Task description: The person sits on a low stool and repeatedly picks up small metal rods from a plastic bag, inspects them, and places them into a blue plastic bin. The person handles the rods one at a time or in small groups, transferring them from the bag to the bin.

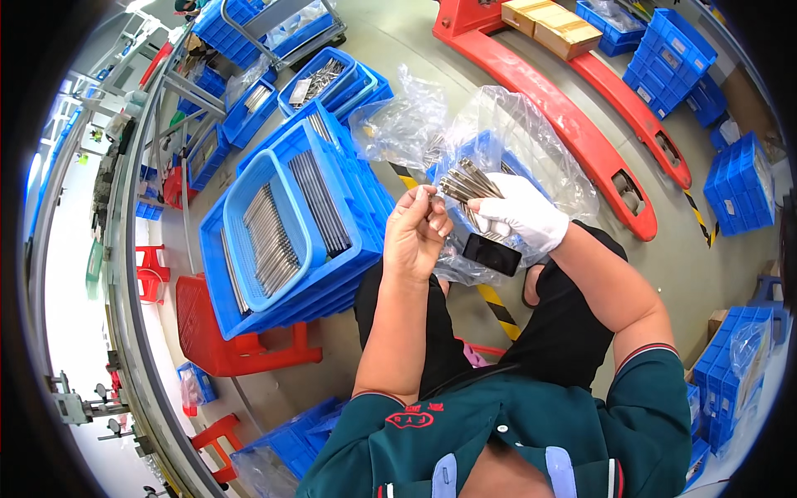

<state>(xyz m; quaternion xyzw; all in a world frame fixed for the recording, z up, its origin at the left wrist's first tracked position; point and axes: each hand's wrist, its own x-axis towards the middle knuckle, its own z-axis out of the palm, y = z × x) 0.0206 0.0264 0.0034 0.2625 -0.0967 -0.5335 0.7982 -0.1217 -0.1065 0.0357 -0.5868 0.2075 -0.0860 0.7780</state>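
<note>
My right hand (527, 214), in a white glove, is closed around a bundle of thin metal rods (470, 183), their ends fanned toward the upper left. Bare and with curled fingers, my left hand (418, 228) is beside the rod ends. Thumb and fingertips meet there in a pinch; whatever they hold, if anything, is too small to make out. Below both hands stands a blue bin (508, 160) lined with a clear plastic bag (552, 149), with more metal parts inside. A black phone (491, 254) lies on the plastic close under my right hand.
Left of me, stacked blue crates (344, 286) carry a light blue basket (309, 249) of metal rods, on a red stool (212, 311). Another bin of metal parts (320, 83) is farther back. A red pallet jack (544, 79) bearing cardboard boxes (567, 33) stands ahead right.
</note>
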